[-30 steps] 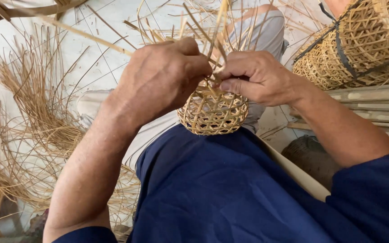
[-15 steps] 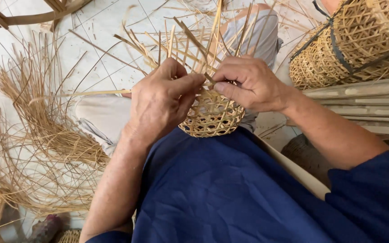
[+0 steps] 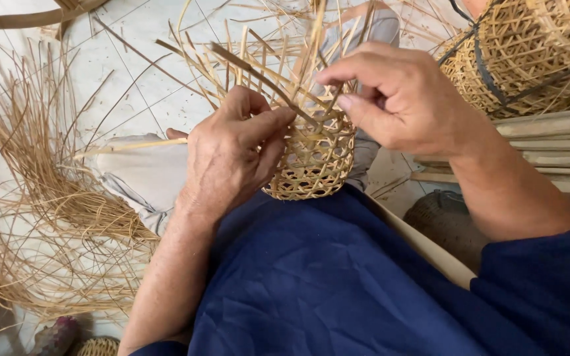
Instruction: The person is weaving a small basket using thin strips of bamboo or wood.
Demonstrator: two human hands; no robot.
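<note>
basket: small half-woven basket (image 3: 313, 165) sits in the lap, right between both hands
left hand: left hand (image 3: 232, 155) curled on its side, pinching a loose strip (image 3: 258, 76)
right hand: right hand (image 3: 404, 99) pinching strips at the rim

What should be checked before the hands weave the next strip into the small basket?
1. Basket steady in the lap: ok, it rests against the blue cloth.
2. Left hand on the basket wall: ok.
3. Right hand pinching at the rim: ok, thumb and forefinger closed there.
4. Which strip is pinched: cannot tell, fingers hide it.
5. Loose strips standing free above the rim: ok.
6. Spare strips on the floor at the left: ok.
</note>
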